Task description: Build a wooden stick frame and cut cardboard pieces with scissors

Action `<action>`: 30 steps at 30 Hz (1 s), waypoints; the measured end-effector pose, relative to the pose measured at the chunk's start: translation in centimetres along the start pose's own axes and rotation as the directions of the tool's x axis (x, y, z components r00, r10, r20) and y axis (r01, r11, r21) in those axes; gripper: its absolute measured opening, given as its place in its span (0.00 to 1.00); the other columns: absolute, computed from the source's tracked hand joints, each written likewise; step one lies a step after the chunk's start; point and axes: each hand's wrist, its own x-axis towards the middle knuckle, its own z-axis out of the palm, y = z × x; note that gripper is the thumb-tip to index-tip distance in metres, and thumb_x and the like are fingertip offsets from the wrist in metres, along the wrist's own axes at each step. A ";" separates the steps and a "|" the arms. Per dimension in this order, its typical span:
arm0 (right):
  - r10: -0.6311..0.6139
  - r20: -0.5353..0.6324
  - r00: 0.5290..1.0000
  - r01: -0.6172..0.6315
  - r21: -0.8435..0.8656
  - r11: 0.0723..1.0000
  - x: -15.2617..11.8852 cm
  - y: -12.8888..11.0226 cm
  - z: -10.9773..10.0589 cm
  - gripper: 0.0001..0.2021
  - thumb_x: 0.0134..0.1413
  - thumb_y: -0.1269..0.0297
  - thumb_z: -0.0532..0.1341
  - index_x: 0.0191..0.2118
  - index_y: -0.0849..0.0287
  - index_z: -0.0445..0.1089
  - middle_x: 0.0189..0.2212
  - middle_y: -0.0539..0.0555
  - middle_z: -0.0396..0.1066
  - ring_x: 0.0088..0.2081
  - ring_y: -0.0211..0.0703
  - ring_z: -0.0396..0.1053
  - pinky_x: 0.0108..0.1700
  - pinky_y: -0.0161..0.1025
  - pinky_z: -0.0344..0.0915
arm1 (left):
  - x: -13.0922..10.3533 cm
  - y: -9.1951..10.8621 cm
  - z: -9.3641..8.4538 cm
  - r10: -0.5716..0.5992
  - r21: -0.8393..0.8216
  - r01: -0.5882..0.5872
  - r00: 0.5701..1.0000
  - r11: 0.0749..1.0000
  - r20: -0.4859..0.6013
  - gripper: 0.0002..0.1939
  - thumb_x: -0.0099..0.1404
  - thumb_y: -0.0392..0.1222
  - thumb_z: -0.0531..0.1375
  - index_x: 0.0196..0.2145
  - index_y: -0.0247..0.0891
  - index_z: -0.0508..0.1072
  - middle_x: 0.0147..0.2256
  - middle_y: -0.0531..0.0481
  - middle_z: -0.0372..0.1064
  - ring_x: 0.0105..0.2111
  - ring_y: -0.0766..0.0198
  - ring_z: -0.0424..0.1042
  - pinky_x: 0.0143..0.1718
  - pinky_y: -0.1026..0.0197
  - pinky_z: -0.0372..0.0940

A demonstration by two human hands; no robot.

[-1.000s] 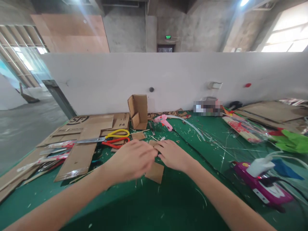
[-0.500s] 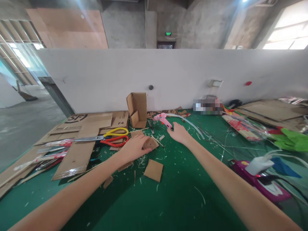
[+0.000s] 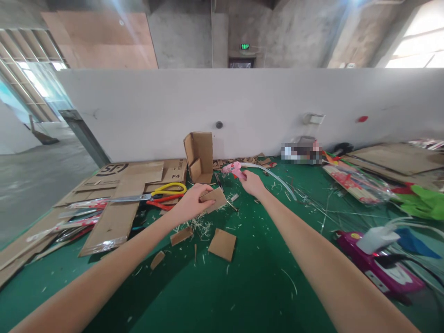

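Observation:
My left hand [image 3: 194, 201] grips a small piece of cardboard [image 3: 215, 200] between thumb and fingers, a little above the table. My right hand [image 3: 252, 184] is wrapped round the handle of a pink glue gun [image 3: 235, 169], whose nozzle points left. A clear glue stick [image 3: 274, 174] curves out behind the gun to the right. Below the hands, a square cardboard piece [image 3: 222, 244] lies flat on the green table [image 3: 256, 286]. A folded cardboard structure [image 3: 204, 155] stands upright at the back, left of the gun.
Scissors with yellow and red handles [image 3: 168, 189] rest on flattened cardboard [image 3: 107, 185] at left. Thin shavings and scraps [image 3: 182, 235] litter the middle. A purple power strip [image 3: 378, 266] with plugs and cables sits at right. A white partition [image 3: 156, 106] closes off the back.
My left hand has raised the cardboard piece off the scraps and turned its flat face into view. My right hand has closed more firmly round the glue gun's handle.

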 end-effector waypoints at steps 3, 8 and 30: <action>-0.014 -0.032 0.999 0.015 0.036 0.999 -0.2 -0.4 0.0 0.11 0.56 0.65 0.55 0.44 0.61 0.65 0.42 0.62 0.71 0.44 0.50 0.69 0.43 0.40 0.62 | -0.2 0.1 -0.5 0.006 0.007 -0.006 1.000 1.000 -0.017 0.12 0.61 0.48 0.54 0.39 0.39 0.67 0.43 0.46 0.65 0.43 0.57 0.66 0.46 0.54 0.60; -0.001 -0.136 0.991 0.019 0.131 0.991 -2.1 -1.1 -1.4 0.15 0.55 0.63 0.53 0.48 0.61 0.61 0.41 0.60 0.71 0.42 0.47 0.69 0.43 0.38 0.63 | -0.5 0.7 -1.5 -0.065 0.010 0.064 0.994 0.998 0.090 0.15 0.64 0.53 0.49 0.36 0.39 0.66 0.32 0.51 0.67 0.30 0.62 0.66 0.31 0.60 0.60; -0.002 -0.041 0.999 0.026 0.590 0.807 -8.3 -0.9 -1.8 0.15 0.49 0.54 0.57 0.38 0.60 0.68 0.24 0.49 0.67 0.24 0.39 0.68 0.29 0.37 0.69 | -3.0 5.2 -1.1 0.055 0.130 -0.128 0.885 0.983 0.461 0.16 0.59 0.56 0.57 0.33 0.40 0.67 0.33 0.51 0.67 0.31 0.62 0.65 0.26 0.62 0.56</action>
